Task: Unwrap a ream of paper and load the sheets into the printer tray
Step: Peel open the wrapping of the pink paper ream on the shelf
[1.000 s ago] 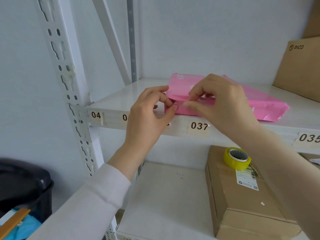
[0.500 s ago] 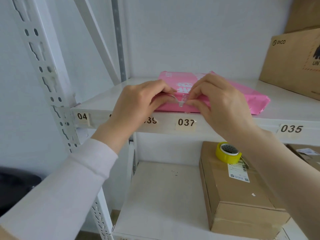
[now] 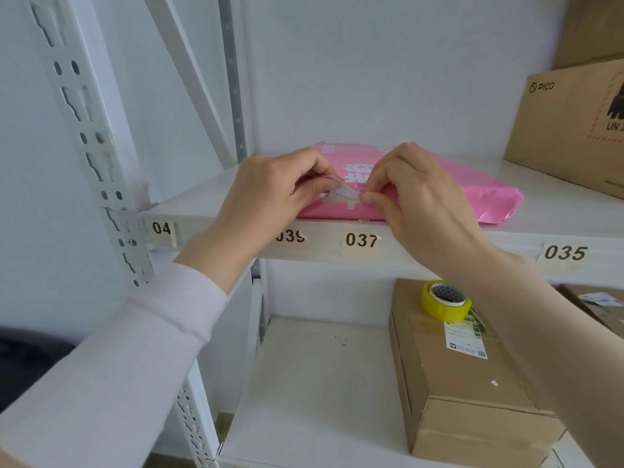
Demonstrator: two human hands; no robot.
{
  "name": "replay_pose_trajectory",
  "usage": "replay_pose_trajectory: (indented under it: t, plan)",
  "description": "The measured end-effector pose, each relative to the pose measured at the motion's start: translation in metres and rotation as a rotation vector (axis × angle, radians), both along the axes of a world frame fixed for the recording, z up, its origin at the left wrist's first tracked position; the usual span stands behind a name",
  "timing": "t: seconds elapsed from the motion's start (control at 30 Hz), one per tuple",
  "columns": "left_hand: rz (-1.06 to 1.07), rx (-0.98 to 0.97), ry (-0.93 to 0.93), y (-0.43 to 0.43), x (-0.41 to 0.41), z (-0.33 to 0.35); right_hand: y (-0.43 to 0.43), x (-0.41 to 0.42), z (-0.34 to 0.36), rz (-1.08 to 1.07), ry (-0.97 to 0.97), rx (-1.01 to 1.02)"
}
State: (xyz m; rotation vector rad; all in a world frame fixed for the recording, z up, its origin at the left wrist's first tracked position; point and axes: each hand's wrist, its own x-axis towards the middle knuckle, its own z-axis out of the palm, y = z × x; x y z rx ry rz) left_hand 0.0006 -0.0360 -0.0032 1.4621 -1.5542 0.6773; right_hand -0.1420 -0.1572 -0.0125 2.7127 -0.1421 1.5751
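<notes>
A pink wrapped ream (image 3: pixel 472 194) is lying flat on the upper shelf (image 3: pixel 189 211) of a white metal rack, its near edge sitting just behind the shelf's front lip above the labels 039 and 037 (image 3: pixel 360 240). Both hands are working at that near edge. The left hand (image 3: pixel 266 197) is curling over the wrapper's left corner with fingers and thumb pinched together on a strip of clear tape (image 3: pixel 341 194), and the right hand (image 3: pixel 415 194) is pinching the other end of the same strip, fingertips closed on it. The tape is lifting slightly off the pink wrapper between them. The hands are covering much of the ream's front, so the seam under them is hidden.

Further right on the same shelf a large cardboard box (image 3: pixel 574 130) printed PICO is standing well apart from the ream. On the lower shelf (image 3: pixel 320 383) a long cardboard box (image 3: pixel 466 383) is lying, with a yellow tape roll (image 3: pixel 445 301) resting on its far end beside a shipping label. A perforated white upright (image 3: pixel 91 146) is rising at the left.
</notes>
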Motion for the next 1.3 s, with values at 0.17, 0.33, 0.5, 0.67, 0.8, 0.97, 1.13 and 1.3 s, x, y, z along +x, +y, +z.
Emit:
replay_pose_trajectory:
  t: [0.17, 0.33, 0.5, 0.67, 0.8, 0.97, 1.13, 1.3]
  plan:
    - [-0.01, 0.018, 0.007, 0.001, -0.001, 0.001, -0.002, 0.0, -0.002, 0.041, -0.025, 0.021]
    - [-0.043, 0.047, -0.002, 0.002, 0.0, -0.001, -0.004, -0.009, -0.002, 0.095, -0.006, -0.004]
    - [0.029, 0.047, -0.15, 0.002, -0.004, -0.002, -0.003, -0.005, -0.003, 0.045, -0.097, -0.018]
    - [0.146, -0.037, -0.244, -0.005, -0.01, -0.005, -0.001, -0.004, 0.001, 0.008, -0.032, 0.002]
    - [0.077, -0.045, -0.111, -0.006, -0.014, -0.007, 0.001, -0.001, 0.004, 0.007, 0.012, 0.018]
    - [0.15, -0.018, -0.062, -0.007, -0.016, -0.002, 0.003, -0.002, 0.01, 0.017, 0.062, 0.077]
    - [0.186, 0.006, -0.048, -0.008, -0.016, 0.001, 0.004, -0.003, 0.015, 0.009, 0.109, 0.16]
    - [0.206, 0.037, -0.005, -0.007, -0.015, 0.005, 0.007, -0.003, 0.02, -0.005, 0.144, 0.266]
